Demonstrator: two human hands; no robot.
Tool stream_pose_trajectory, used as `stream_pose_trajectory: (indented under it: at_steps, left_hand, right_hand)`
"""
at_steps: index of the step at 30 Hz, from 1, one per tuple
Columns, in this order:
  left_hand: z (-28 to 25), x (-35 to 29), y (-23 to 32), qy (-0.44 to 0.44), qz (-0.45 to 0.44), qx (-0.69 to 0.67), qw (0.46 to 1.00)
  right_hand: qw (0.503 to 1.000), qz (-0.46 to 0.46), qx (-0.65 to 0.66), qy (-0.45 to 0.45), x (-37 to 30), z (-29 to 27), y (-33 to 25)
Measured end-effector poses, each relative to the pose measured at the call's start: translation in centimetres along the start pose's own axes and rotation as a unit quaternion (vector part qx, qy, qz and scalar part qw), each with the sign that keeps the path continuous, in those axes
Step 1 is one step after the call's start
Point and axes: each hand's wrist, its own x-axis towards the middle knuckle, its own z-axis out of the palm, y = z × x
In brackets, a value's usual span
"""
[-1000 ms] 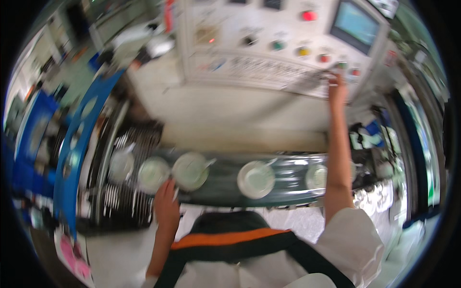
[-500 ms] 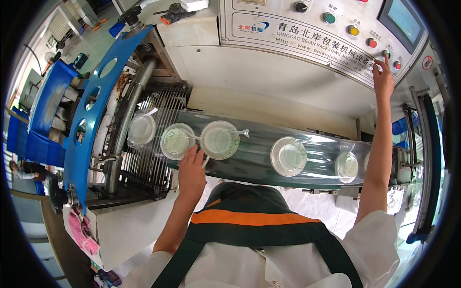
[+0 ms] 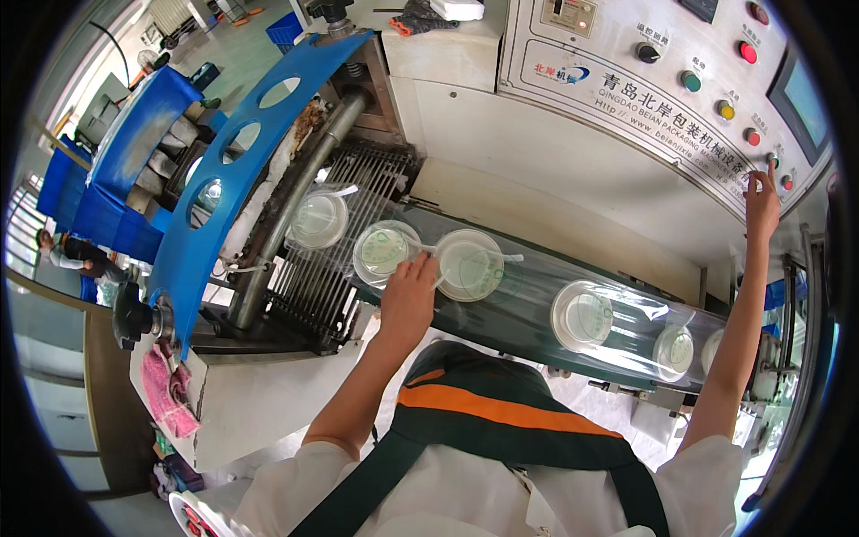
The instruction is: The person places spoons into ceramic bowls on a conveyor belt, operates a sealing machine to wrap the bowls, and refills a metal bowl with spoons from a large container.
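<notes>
two bowls (image 3: 472, 267) sit by my left hand (image 3: 409, 300), grip unclear; my right hand (image 3: 762, 206), finger outstretched, meets a green button (image 3: 776, 161).

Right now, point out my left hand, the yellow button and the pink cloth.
Left hand (image 3: 409, 295): head view, on its back.
Yellow button (image 3: 726, 110): head view, on its cap.
Pink cloth (image 3: 165, 399): head view, near its middle.

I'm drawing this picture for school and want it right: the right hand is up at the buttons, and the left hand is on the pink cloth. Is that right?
Not quite: the left hand is at the bowls, not on the pink cloth. The head view shows it. The right hand is up at the buttons.
</notes>
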Motion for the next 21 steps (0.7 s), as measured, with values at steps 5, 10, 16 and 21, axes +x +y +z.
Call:
stream_pose_trajectory:
  at_steps: [5, 10, 16, 21]
  left_hand:
    - [-0.7, -0.3, 0.1, 0.000, -0.027, 0.030, 0.999]
    - [-2.2, -2.6, 0.5, 0.026, -0.004, -0.018, 0.999]
    - [-2.7, -5.2, -2.9, 0.083, -0.125, -0.009, 0.989]
    - [-0.5, -5.0, -3.3, 0.099, -0.118, 0.022, 0.988]
  right_hand:
    - [1.000, 0.004, -0.015, -0.003, 0.0, 0.2, 0.1]
    - [1.000, -0.007, -0.023, -0.003, 0.0, -0.2, 1.0]
    - [1.000, -0.011, -0.022, -0.001, 0.2, -0.1, 0.5]
    - [0.999, -0.004, -0.046, -0.001, 0.1, -0.2, 0.3]
